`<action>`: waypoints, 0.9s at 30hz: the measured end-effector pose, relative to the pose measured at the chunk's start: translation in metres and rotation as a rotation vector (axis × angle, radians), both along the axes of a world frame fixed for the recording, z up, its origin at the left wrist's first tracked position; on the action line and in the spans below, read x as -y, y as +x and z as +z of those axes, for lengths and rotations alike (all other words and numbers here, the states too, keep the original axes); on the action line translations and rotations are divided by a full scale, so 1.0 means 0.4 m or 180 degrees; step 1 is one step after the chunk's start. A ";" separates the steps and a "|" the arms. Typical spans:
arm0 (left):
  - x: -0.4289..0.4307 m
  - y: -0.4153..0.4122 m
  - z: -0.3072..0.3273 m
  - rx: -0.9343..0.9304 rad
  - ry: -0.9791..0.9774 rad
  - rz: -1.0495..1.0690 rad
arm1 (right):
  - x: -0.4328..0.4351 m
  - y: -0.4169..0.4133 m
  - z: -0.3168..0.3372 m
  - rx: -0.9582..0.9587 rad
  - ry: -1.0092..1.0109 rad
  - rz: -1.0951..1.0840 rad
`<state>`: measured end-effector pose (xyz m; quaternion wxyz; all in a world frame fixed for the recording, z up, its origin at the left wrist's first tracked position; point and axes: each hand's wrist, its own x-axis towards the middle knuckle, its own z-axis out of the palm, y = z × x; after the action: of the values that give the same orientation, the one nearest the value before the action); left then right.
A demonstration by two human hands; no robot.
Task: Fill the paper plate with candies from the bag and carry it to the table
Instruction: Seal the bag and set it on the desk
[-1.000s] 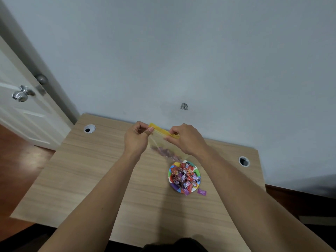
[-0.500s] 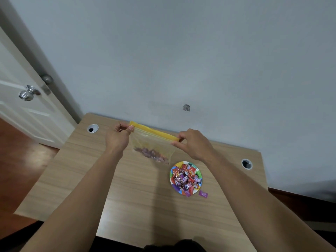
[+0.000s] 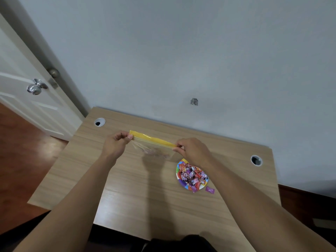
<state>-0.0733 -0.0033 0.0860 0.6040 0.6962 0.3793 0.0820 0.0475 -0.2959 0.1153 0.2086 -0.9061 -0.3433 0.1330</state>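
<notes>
A clear zip bag (image 3: 153, 145) with a yellow seal strip is stretched flat between both hands above the wooden desk (image 3: 127, 188). A few candies show dimly through its lower part. My left hand (image 3: 116, 144) pinches the strip's left end. The strip's right end is pinched by my right hand (image 3: 192, 150). A colourful paper plate (image 3: 181, 182) heaped with wrapped red and purple candies (image 3: 192, 174) sits on the desk just below my right wrist. One purple candy (image 3: 210, 189) lies loose on the desk beside the plate's right edge.
The desk stands against a grey wall and has two round cable holes (image 3: 99, 122) (image 3: 256, 160) near its back corners. A white door with a metal knob (image 3: 35, 88) is at the left, over a dark wooden floor (image 3: 21, 151).
My hands have pulled apart along the yellow strip, drawing the bag wide and flat. The bag has shifted left, away from the plate.
</notes>
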 end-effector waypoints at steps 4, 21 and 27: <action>-0.015 -0.037 -0.036 -0.0116 0.0037 0.0184 | -0.031 -0.031 -0.063 -0.0218 -0.0070 -0.0024; 0.043 -0.026 -0.095 -0.0317 0.0970 0.0423 | 0.090 0.002 -0.213 -0.1202 0.0154 -0.0821; 0.206 0.033 -0.129 -0.0154 0.0764 -0.0538 | 0.270 -0.017 -0.286 -0.1345 -0.0118 -0.1311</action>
<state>-0.0601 -0.0857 0.0344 0.5119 0.7946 0.3212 0.0588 0.0408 -0.4039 0.0009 0.2814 -0.9125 -0.0986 0.2799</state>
